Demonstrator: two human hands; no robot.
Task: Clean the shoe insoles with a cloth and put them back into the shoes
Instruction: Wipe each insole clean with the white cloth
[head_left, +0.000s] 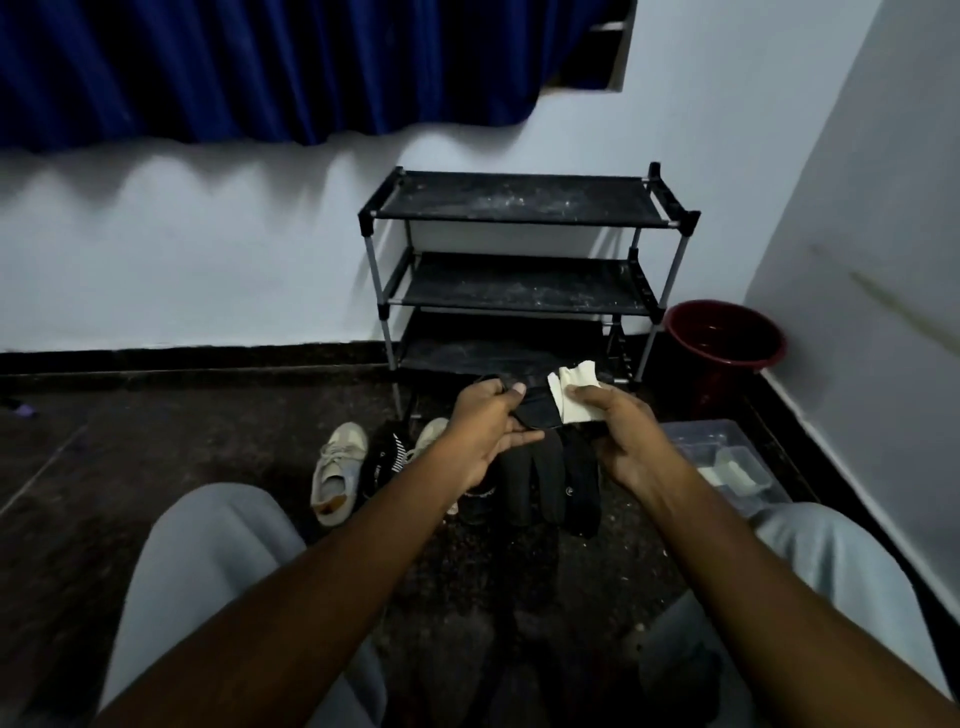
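I sit on the dark speckled stone floor (156, 441) with both arms stretched out past my knees. My left hand (485, 434) grasps a flat black shoe insole (535, 411) at one end, thumb pressed on its top face and fingers curled underneath. My right hand (626, 434) grips the other end, and its thumb pins a folded white cloth (574, 397) against the insole's upper side. The cloth's far edge sticks up beyond my fingers.

The insole is in the air between my hands, above a pair of black shoes (550, 480) lying side by side on the floor. To their left, a black item with white stripes (384, 457) lies between two off-white lace-up sneakers (337, 467); my left forearm partly covers the nearer one.

Behind all this, a black three-tier shoe rack with metal posts (519, 283) stands against the white wall, its shelves dusty. A dark red plastic bucket (724, 338) sits in the corner just right of the rack. A clear plastic box (727, 452) rests on the floor near my right knee, holding pale things I cannot make out. A deep blue curtain (260, 67) hangs high on the wall.
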